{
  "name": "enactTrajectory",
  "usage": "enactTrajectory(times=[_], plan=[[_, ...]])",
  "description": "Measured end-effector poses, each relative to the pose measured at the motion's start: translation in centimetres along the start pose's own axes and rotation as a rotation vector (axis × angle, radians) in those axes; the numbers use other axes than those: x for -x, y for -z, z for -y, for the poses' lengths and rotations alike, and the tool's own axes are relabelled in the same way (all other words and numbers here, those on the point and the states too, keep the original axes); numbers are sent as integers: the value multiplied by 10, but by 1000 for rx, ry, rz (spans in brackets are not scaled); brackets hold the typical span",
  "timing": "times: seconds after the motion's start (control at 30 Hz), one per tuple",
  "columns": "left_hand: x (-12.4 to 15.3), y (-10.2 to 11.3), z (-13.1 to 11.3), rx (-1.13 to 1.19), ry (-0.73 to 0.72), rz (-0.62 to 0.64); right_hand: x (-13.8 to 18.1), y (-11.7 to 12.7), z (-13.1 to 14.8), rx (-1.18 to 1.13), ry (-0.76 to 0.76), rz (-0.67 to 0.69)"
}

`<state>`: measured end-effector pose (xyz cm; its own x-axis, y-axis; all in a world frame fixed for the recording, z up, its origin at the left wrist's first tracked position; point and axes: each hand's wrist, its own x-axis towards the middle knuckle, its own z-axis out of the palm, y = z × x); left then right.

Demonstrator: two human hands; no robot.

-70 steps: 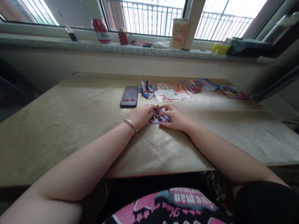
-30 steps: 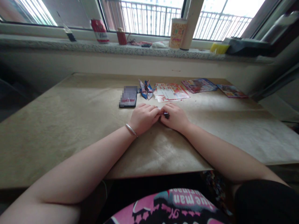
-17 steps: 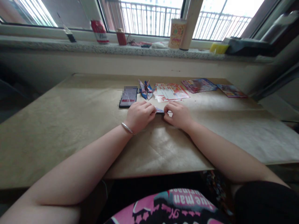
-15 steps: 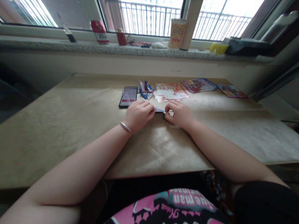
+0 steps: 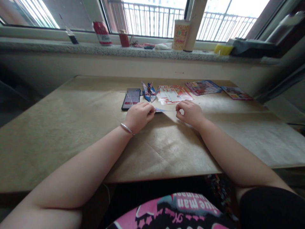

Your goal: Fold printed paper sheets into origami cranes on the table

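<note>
My left hand (image 5: 138, 115), with a silver bangle on the wrist, and my right hand (image 5: 191, 112) each pinch one end of a folded printed paper (image 5: 164, 110), seen edge-on as a thin strip stretched between them just above the table (image 5: 71, 127). Both hands have their fingers curled closed. A finished blue and red folded paper figure (image 5: 149, 91) stands just beyond the hands.
A dark phone (image 5: 131, 98) lies left of the figure. A fan of red and white printed sheets (image 5: 173, 94) and two more stacks (image 5: 203, 87) lie at the back right. The window sill holds a red can (image 5: 102, 33), a patterned cup (image 5: 180, 34) and small items.
My hands were pressed together over the paper on the table; they have since lifted slightly and drawn apart, the right one moving right, stretching the folded paper between them.
</note>
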<state>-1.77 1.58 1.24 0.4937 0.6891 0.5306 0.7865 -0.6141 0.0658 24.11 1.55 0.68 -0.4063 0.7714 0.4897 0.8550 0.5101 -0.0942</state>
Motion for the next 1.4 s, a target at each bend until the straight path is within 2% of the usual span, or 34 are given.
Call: enactTrajectory(times=[0.27,0.43,0.57,0.73,0.9,1.1,1.4], plan=[[0,2,1,-5,11,21,1,-1,-10,43,-28,-11],[0,-1,3,60,15,27,2,-1,-13,-16,-91,-95],[0,-9,1,120,-58,41,2,-2,5,-86,9,-145],[0,-13,-5,127,-125,40,-1,-6,30,-83,120,-60],[-1,-12,-10,79,-159,49,-3,-8,42,-54,177,-2],[-3,-10,-14,13,-265,81,-2,-11,48,-29,225,25],[-2,-5,-12,-27,-281,71,-1,-7,43,-88,171,-5]])
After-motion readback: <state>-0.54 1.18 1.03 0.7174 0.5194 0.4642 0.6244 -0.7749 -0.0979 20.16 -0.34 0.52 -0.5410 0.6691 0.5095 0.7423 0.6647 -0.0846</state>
